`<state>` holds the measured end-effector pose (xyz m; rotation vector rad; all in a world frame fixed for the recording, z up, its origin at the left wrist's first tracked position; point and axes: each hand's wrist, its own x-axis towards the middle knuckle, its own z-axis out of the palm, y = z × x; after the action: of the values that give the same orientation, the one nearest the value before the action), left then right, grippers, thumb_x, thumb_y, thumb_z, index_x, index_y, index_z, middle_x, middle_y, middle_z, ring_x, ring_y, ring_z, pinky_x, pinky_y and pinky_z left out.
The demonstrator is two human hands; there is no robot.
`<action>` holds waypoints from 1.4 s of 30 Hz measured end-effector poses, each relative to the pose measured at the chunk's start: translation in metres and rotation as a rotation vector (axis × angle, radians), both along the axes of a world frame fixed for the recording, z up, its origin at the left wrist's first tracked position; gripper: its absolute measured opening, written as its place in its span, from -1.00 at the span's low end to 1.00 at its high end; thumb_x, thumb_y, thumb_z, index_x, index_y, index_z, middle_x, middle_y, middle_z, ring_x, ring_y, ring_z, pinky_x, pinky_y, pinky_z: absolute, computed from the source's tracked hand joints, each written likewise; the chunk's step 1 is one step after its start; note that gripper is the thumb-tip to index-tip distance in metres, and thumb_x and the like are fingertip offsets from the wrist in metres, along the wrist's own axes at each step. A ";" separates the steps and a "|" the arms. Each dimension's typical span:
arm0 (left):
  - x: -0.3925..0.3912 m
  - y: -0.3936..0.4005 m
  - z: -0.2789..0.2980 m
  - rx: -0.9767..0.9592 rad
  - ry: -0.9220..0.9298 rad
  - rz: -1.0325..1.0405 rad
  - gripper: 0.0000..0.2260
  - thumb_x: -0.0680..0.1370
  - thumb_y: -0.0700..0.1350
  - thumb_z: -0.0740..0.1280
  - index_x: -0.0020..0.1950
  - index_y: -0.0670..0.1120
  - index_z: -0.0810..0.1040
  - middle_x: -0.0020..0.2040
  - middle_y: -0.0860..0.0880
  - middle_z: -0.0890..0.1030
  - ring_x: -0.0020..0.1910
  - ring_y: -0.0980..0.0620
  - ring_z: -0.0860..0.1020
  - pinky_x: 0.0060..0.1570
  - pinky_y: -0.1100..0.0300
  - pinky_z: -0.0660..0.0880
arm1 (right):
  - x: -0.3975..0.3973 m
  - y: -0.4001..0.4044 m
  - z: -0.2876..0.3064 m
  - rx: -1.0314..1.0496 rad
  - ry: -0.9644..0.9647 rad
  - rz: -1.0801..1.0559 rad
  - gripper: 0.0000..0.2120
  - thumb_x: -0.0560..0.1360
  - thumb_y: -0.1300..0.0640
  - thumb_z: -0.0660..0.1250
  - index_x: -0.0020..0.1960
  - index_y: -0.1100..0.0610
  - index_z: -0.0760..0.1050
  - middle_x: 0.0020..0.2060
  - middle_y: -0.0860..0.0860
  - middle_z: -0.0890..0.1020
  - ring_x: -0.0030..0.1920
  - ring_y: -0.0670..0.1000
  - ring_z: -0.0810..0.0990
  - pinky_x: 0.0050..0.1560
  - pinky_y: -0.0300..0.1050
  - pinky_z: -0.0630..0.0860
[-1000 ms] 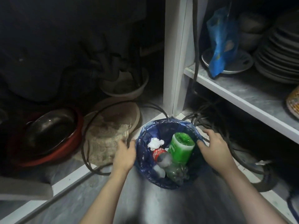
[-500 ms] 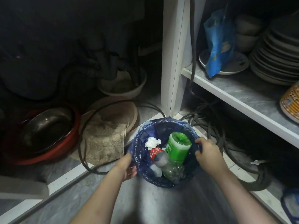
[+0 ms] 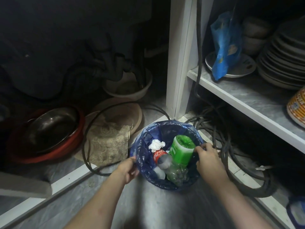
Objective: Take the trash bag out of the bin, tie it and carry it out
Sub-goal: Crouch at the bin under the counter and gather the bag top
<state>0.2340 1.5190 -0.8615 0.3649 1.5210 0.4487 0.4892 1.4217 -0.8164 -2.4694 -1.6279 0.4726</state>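
A small round bin stands on the floor, lined with a blue trash bag [image 3: 145, 156] folded over its rim. Inside lie a green container [image 3: 181, 149], a clear bottle with a red label [image 3: 162, 158] and a crumpled white tissue [image 3: 156, 144]. My left hand [image 3: 127, 169] pinches the bag's edge at the left rim. My right hand [image 3: 210, 162] grips the bag's edge at the right rim, fingers curled over it. The bin's own wall is hidden by the bag.
Thick black cables [image 3: 244, 164] coil on the floor right of the bin. A white cabinet post [image 3: 179, 63] rises behind it. A shelf [image 3: 247, 100] holds stacked plates and a blue plastic bag [image 3: 226, 43]. A red basin [image 3: 47, 134] and a cloth [image 3: 107, 146] lie left.
Both hands went from resting flat against the bin's sides to closing on the bag's rim. The right hand slid inward over the edge; the left dropped lower.
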 end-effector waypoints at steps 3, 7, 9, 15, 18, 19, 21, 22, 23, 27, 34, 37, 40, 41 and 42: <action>-0.003 0.008 0.005 0.168 0.021 0.219 -0.97 0.50 -0.22 0.37 -0.10 -0.14 0.61 -0.37 -0.05 0.68 -0.43 0.04 0.62 -0.30 0.18 0.58 | 0.003 -0.002 -0.006 0.023 -0.021 0.040 -0.58 0.37 0.42 0.20 0.16 0.11 0.48 0.18 0.09 0.37 0.16 0.18 0.42 0.07 0.09 0.51; 0.015 0.012 0.040 0.685 0.295 0.120 -0.87 0.48 -0.26 0.39 -0.13 -0.03 0.55 -0.26 -0.06 0.56 -0.24 -0.03 0.51 -0.08 0.02 0.51 | 0.005 -0.003 -0.010 0.023 0.017 0.042 -0.55 0.35 0.44 0.19 0.15 0.09 0.46 0.21 0.08 0.33 0.20 0.18 0.37 0.10 0.16 0.50; 0.028 0.004 0.062 0.978 0.397 -0.045 -0.82 0.46 -0.29 0.39 -0.13 -0.01 0.51 -0.28 -0.02 0.45 -0.31 0.05 0.41 -0.15 0.11 0.43 | 0.004 -0.004 -0.011 0.017 0.019 0.036 -0.55 0.35 0.44 0.18 0.15 0.09 0.45 0.19 0.07 0.32 0.20 0.18 0.36 0.09 0.17 0.50; 0.066 -0.046 0.107 1.618 0.563 -0.932 -0.84 0.50 -0.14 0.31 0.06 0.03 0.47 -0.07 0.03 0.48 -0.13 0.03 0.53 -0.17 0.12 0.50 | 0.007 -0.002 -0.010 0.023 0.040 0.052 -0.59 0.35 0.43 0.19 0.11 0.11 0.45 0.16 0.05 0.31 0.17 0.14 0.36 0.13 0.16 0.47; 0.086 -0.063 0.106 1.718 0.552 -1.217 -0.82 0.49 -0.12 0.29 0.08 0.01 0.50 -0.05 0.02 0.47 -0.11 -0.01 0.52 -0.20 0.08 0.50 | 0.010 0.005 -0.013 0.064 0.092 0.001 -0.70 0.37 0.36 0.29 0.06 0.11 0.46 0.09 0.07 0.37 0.09 0.18 0.44 0.06 0.16 0.50; 0.090 -0.065 0.104 1.711 0.542 -1.277 -0.80 0.48 -0.12 0.28 0.10 0.02 0.50 -0.04 0.02 0.48 -0.09 0.00 0.51 -0.18 0.07 0.51 | 0.012 0.007 -0.013 0.111 0.143 -0.041 -0.72 0.37 0.35 0.31 0.04 0.12 0.46 0.05 0.09 0.39 0.04 0.20 0.47 0.03 0.14 0.50; 0.092 -0.063 0.102 1.668 0.499 -1.292 -0.77 0.48 -0.15 0.25 0.12 0.02 0.50 0.01 0.03 0.49 -0.05 -0.01 0.52 -0.14 0.06 0.51 | 0.017 0.012 -0.013 0.210 0.273 -0.147 -0.72 0.37 0.43 0.26 -0.01 0.15 0.41 0.00 0.13 0.43 -0.02 0.21 0.49 -0.01 0.08 0.45; 0.091 -0.061 0.102 1.642 0.483 -1.263 -0.76 0.48 -0.15 0.22 0.12 0.03 0.50 0.03 0.04 0.49 -0.05 -0.02 0.53 -0.15 0.07 0.51 | 0.022 0.014 -0.013 0.227 0.323 -0.207 -0.71 0.36 0.47 0.22 -0.03 0.14 0.38 -0.02 0.14 0.45 -0.04 0.20 0.48 -0.05 0.02 0.41; 0.089 -0.058 0.103 1.620 0.476 -1.225 -0.75 0.47 -0.15 0.19 0.11 0.03 0.50 0.04 0.05 0.49 -0.07 -0.03 0.54 -0.17 0.07 0.50 | 0.027 0.015 -0.013 0.221 0.357 -0.264 -0.70 0.35 0.48 0.21 -0.05 0.14 0.37 -0.04 0.14 0.47 -0.05 0.20 0.48 -0.07 -0.05 0.36; 0.079 -0.046 0.103 1.575 0.518 -1.108 -0.76 0.45 -0.16 0.14 0.05 0.04 0.48 0.02 0.07 0.49 -0.13 -0.06 0.54 -0.24 0.00 0.52 | 0.037 0.014 -0.029 -0.006 0.344 -0.262 -0.75 0.39 0.38 0.24 0.01 0.14 0.45 0.02 0.20 0.56 0.08 0.22 0.53 -0.03 -0.09 0.40; 0.068 -0.039 0.101 1.563 0.604 -1.124 -0.79 0.41 -0.18 0.16 -0.04 0.02 0.49 -0.08 0.08 0.51 -0.13 -0.04 0.53 -0.20 0.03 0.51 | 0.037 0.017 -0.029 -0.092 0.426 -0.336 -0.84 0.49 0.33 0.16 -0.06 0.15 0.49 -0.03 0.18 0.59 0.04 0.20 0.56 -0.10 -0.11 0.35; 0.069 -0.039 0.099 1.555 0.607 -1.138 -0.78 0.39 -0.18 0.14 -0.06 0.03 0.49 -0.09 0.09 0.52 -0.10 -0.02 0.51 -0.16 0.04 0.51 | 0.039 0.016 -0.033 -0.043 0.584 -0.486 -0.85 0.49 0.34 0.17 -0.03 0.16 0.46 -0.05 0.17 0.59 -0.09 0.12 0.54 -0.13 -0.14 0.38; 0.072 -0.040 0.099 1.567 0.622 -1.139 -0.79 0.39 -0.18 0.16 -0.06 0.03 0.49 -0.10 0.10 0.51 -0.10 0.00 0.51 -0.15 0.05 0.51 | 0.036 0.014 -0.033 0.082 0.596 -0.583 -0.87 0.48 0.32 0.26 -0.02 0.15 0.40 -0.10 0.16 0.61 -0.09 0.16 0.57 -0.07 -0.06 0.46; 0.073 -0.041 0.099 1.570 0.625 -1.132 -0.79 0.39 -0.17 0.16 -0.06 0.04 0.49 -0.10 0.10 0.51 -0.10 0.00 0.51 -0.15 0.06 0.51 | 0.036 0.013 -0.031 0.115 0.580 -0.594 -0.85 0.47 0.31 0.28 0.01 0.15 0.40 -0.12 0.13 0.59 -0.05 0.18 0.57 -0.01 -0.04 0.46; 0.074 -0.041 0.099 1.570 0.629 -1.123 -0.79 0.38 -0.17 0.16 -0.06 0.04 0.48 -0.09 0.11 0.51 -0.10 0.01 0.52 -0.15 0.06 0.51 | 0.037 0.014 -0.027 0.149 0.575 -0.614 -0.82 0.47 0.29 0.28 0.05 0.16 0.40 -0.12 0.11 0.57 -0.01 0.18 0.57 0.03 -0.03 0.46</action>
<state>0.3077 1.4776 -0.7620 2.5818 0.9400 0.5293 0.5260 1.4355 -0.8436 -2.2573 -0.6289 0.8172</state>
